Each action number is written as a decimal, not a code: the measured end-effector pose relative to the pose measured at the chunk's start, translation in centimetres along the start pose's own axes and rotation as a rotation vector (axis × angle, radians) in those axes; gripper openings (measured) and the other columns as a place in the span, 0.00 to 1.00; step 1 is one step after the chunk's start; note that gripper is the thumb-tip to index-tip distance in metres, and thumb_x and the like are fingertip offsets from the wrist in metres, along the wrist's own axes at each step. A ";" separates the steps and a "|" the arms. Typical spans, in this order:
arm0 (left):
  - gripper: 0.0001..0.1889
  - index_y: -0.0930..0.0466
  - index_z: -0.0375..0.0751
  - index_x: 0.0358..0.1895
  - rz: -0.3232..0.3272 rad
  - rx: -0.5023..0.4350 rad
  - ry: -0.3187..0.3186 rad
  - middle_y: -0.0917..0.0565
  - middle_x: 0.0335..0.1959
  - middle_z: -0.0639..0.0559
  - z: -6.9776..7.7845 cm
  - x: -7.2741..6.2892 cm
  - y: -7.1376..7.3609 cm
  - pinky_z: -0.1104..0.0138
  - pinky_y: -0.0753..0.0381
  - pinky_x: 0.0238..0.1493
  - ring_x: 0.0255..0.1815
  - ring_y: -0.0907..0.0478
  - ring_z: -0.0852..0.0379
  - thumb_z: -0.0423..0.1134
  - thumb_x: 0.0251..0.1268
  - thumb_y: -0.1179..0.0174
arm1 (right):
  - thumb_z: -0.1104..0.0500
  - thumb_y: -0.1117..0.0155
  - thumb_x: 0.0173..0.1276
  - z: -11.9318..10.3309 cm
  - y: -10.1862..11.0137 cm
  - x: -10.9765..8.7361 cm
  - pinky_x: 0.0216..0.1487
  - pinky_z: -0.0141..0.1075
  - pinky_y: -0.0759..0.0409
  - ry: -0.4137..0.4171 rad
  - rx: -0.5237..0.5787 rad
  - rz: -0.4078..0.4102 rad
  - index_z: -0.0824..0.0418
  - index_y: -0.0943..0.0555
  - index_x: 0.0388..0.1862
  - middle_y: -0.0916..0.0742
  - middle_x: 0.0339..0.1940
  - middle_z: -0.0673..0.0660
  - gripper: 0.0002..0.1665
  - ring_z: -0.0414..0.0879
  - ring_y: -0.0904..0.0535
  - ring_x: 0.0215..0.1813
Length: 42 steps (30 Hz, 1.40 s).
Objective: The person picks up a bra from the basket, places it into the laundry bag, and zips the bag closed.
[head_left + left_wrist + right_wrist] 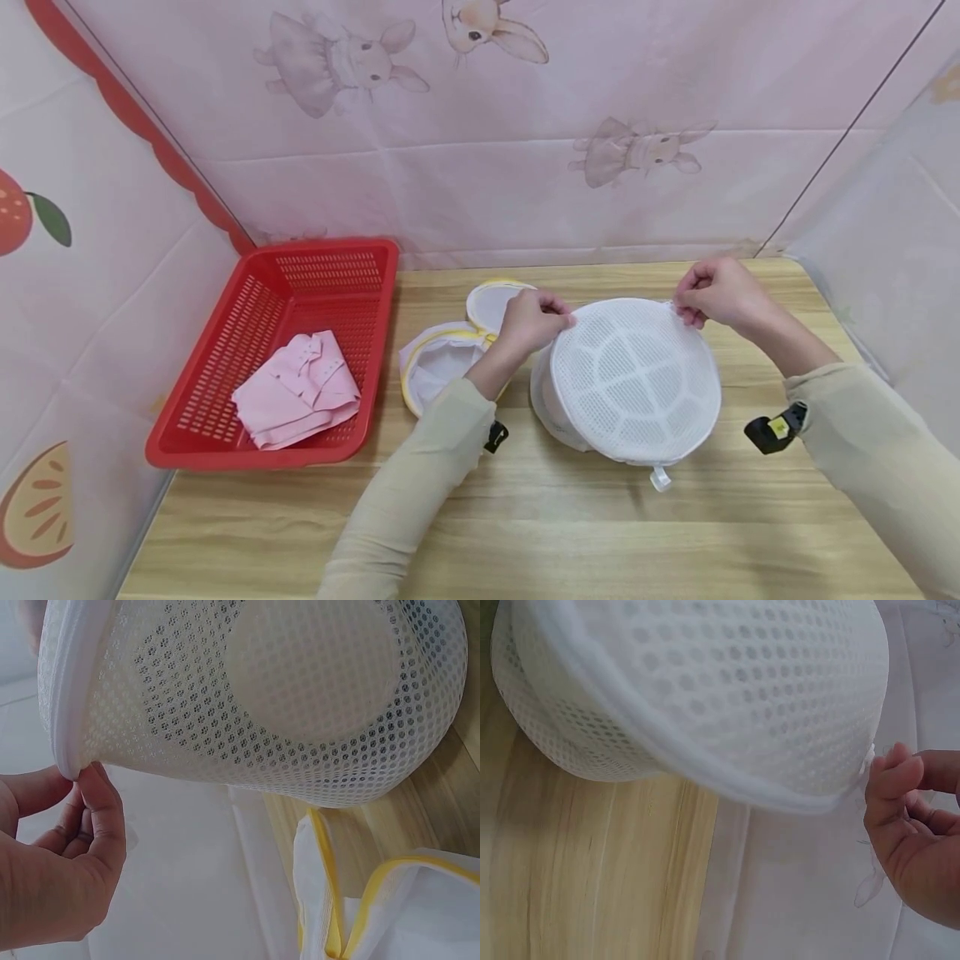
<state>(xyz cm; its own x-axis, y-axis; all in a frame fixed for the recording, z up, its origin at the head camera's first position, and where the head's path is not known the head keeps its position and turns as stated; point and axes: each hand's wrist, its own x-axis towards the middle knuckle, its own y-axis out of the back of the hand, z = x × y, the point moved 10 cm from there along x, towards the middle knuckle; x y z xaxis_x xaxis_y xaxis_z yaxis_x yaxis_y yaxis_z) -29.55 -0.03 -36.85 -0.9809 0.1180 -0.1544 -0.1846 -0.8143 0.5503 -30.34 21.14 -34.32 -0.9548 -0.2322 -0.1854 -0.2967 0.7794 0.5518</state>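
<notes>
A white mesh laundry bag [637, 383] stands on the table, its round lid tilted toward me. My left hand [534, 321] pinches the rim at the upper left between thumb and forefinger; the left wrist view shows the white zipper band [71, 697] there. At the bag's upper right edge, my right hand [723, 293] has thumb and fingertips pinched together on a small white piece, perhaps the zipper pull [868, 759]. Through the mesh side a pale rounded shape [315, 667] shows. A white loop tab [660, 478] hangs from the near edge of the lid.
Left of the bag lies a smaller white laundry bag with yellow trim [442, 367], its lid flipped back. Farther left, a red plastic basket [375, 333] holds a folded pink garment [300, 387]. Fabric-covered walls [480, 192] border the wooden table [540, 533] behind and at both sides.
</notes>
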 end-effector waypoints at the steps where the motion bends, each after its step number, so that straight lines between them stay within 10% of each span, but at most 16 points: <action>1: 0.04 0.19 0.39 0.27 0.004 -0.007 0.004 0.22 0.23 0.54 -0.1 0.0 0.1 0.75 0.31 0.26 0.27 0.28 0.61 0.35 0.54 0.36 | 0.72 0.47 0.62 0.2 0.1 -0.1 0.22 0.33 0.22 -0.004 -0.003 0.001 0.78 0.29 0.32 0.20 0.19 0.56 0.06 0.41 0.25 0.20; 22: 0.05 0.20 0.33 0.33 -0.131 -0.210 0.020 0.21 0.26 0.49 -1.1 -0.3 0.1 0.74 0.23 0.27 0.33 0.21 0.49 0.33 0.58 0.39 | 0.73 0.49 0.63 1.7 0.2 -0.9 0.25 0.33 0.21 -0.043 0.040 -0.031 0.79 0.31 0.34 0.21 0.21 0.56 0.05 0.40 0.24 0.22; 42: 0.06 0.19 0.37 0.33 -0.173 -0.113 0.057 0.20 0.28 0.51 0.2 0.6 -0.2 0.73 0.22 0.28 0.30 0.22 0.56 0.37 0.58 0.38 | 0.74 0.51 0.64 -1.0 0.1 0.0 0.25 0.33 0.21 0.019 0.031 -0.018 0.79 0.31 0.34 0.20 0.22 0.57 0.05 0.41 0.24 0.22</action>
<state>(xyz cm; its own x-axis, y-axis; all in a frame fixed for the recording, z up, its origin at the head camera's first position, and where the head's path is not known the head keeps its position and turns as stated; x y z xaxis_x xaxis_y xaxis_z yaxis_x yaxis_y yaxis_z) -30.09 0.27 -36.90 -0.9298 0.2315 -0.2862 -0.3384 -0.8436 0.4169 -30.40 20.66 -33.39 -0.9496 -0.2574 -0.1791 -0.3135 0.7925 0.5231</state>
